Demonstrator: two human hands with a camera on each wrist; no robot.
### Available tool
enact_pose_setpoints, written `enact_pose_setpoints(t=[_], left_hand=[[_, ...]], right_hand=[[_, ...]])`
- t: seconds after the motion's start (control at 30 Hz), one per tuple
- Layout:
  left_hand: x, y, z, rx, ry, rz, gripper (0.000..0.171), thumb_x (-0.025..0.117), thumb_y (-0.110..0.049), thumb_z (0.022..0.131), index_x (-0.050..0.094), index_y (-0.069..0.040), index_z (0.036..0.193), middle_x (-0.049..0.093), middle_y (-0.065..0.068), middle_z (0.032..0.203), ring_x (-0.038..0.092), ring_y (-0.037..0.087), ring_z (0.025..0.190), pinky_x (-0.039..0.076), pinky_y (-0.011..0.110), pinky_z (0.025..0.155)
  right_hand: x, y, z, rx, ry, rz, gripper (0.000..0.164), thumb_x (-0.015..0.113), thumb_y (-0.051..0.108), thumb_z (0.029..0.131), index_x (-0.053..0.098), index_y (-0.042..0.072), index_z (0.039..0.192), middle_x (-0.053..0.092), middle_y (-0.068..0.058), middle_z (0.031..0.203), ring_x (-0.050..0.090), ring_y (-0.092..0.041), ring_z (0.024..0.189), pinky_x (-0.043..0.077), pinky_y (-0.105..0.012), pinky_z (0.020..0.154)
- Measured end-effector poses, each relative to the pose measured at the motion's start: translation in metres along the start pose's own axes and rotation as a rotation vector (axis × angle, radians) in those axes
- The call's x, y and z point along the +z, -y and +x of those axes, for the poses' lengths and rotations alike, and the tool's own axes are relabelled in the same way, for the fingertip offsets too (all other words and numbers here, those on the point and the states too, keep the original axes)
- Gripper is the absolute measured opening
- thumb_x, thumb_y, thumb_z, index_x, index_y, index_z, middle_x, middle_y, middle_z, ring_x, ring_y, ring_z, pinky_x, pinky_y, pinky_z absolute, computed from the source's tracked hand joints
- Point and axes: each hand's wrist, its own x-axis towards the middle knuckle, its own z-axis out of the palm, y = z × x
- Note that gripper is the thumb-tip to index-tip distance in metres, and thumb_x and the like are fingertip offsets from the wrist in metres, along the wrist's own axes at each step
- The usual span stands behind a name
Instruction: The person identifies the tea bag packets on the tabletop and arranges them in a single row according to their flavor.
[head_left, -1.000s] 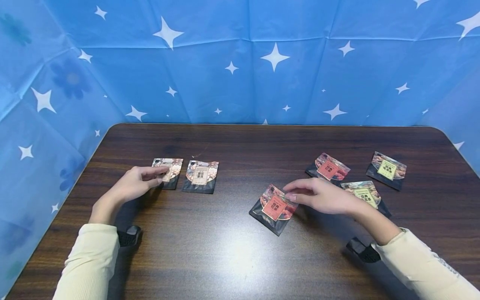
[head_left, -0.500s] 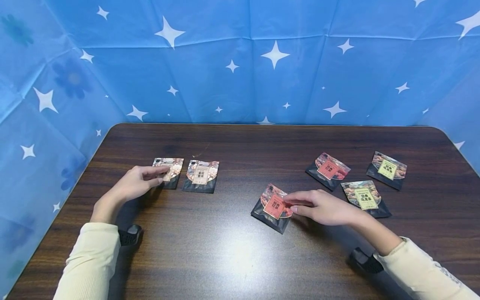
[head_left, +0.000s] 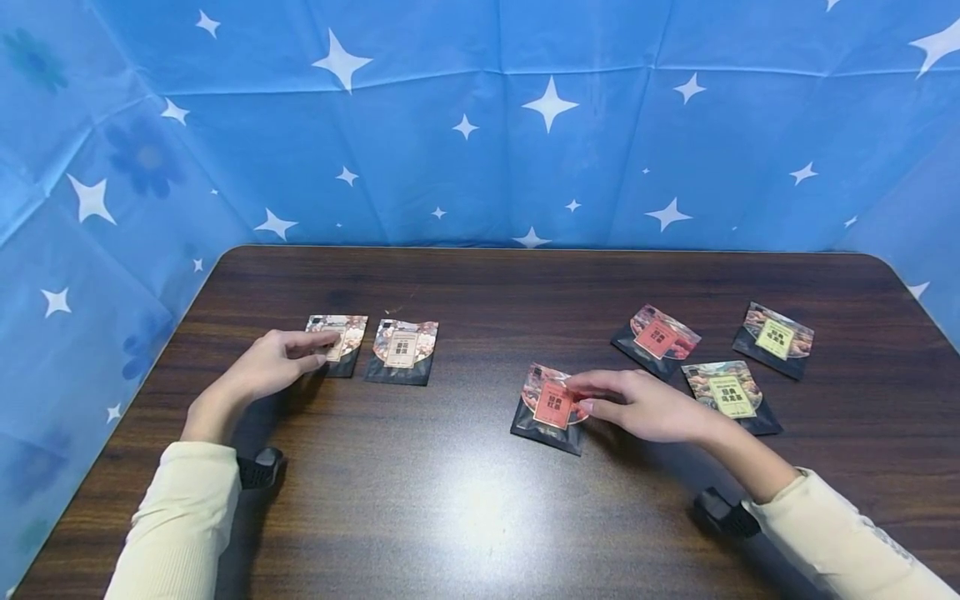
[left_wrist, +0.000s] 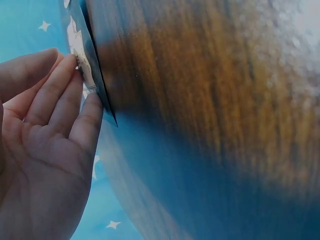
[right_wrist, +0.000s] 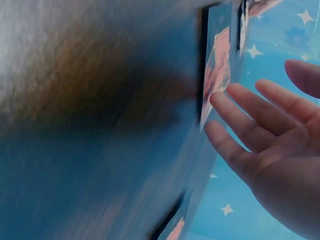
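Note:
My left hand (head_left: 258, 367) rests its fingertips on a floral tea sachet (head_left: 347, 360) at the left of the table, partly covering it. In the left wrist view the fingers lie nearly straight along that sachet's face. A matching floral sachet (head_left: 401, 353) lies just to its right. Near the middle, my right hand (head_left: 648, 406) touches the right side of a black tea sachet with a red label (head_left: 552, 407). Its fingers are extended and spread in the right wrist view, fingertips right at the sachet (right_wrist: 219, 55). Neither hand curls round anything.
Behind the right hand lies another red-label sachet (head_left: 656, 340). Two sachets with yellow-green labels, one nearer (head_left: 731, 398) and one farther (head_left: 774, 340), lie to the right. The dark wooden table (head_left: 360, 500) ends at a blue star-patterned cloth (head_left: 480, 167).
The middle red-label sachet has turned straighter and shifted slightly right and away under the right fingers. The left hand has stayed in place on its sachet.

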Motion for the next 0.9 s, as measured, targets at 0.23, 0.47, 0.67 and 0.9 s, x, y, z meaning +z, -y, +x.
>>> enact_pose_setpoints(t=[0.23,0.47,0.67,0.9], left_hand=[[0.000,-0.001,0.000,0.006,-0.001,0.003,0.040,0.053,-0.009,0.092,0.050,-0.003,0.131,0.048,0.021,0.130,0.041,0.038,0.121,0.036,0.054,0.092],[-0.001,0.000,0.000,0.010,0.001,0.000,0.040,0.053,-0.010,0.092,0.050,-0.004,0.131,0.048,0.020,0.130,0.041,0.038,0.121,0.035,0.055,0.093],[-0.001,0.000,0.001,0.011,0.001,0.007,0.040,0.053,-0.011,0.092,0.050,-0.004,0.131,0.048,0.021,0.131,0.041,0.039,0.121,0.035,0.055,0.093],[-0.001,0.001,0.001,0.002,0.005,0.013,0.040,0.053,-0.014,0.093,0.050,-0.004,0.132,0.045,0.022,0.132,0.040,0.039,0.122,0.034,0.056,0.093]], right_hand=[[0.007,0.010,-0.008,-0.030,-0.017,-0.004,0.038,0.048,0.023,0.096,0.052,0.003,0.128,0.058,-0.010,0.120,0.056,-0.020,0.106,0.045,-0.039,0.086],[0.014,0.011,-0.004,-0.017,0.049,-0.049,0.040,0.046,0.024,0.097,0.048,0.007,0.133,0.054,-0.009,0.124,0.052,-0.019,0.103,0.042,-0.042,0.084],[0.013,0.009,0.004,-0.008,0.074,-0.073,0.039,0.046,0.020,0.097,0.048,0.006,0.133,0.052,-0.010,0.127,0.050,-0.019,0.106,0.041,-0.041,0.086],[0.009,0.008,0.023,-0.008,0.076,-0.087,0.038,0.046,0.017,0.097,0.048,0.006,0.133,0.045,-0.014,0.136,0.043,-0.030,0.122,0.036,-0.049,0.096]])
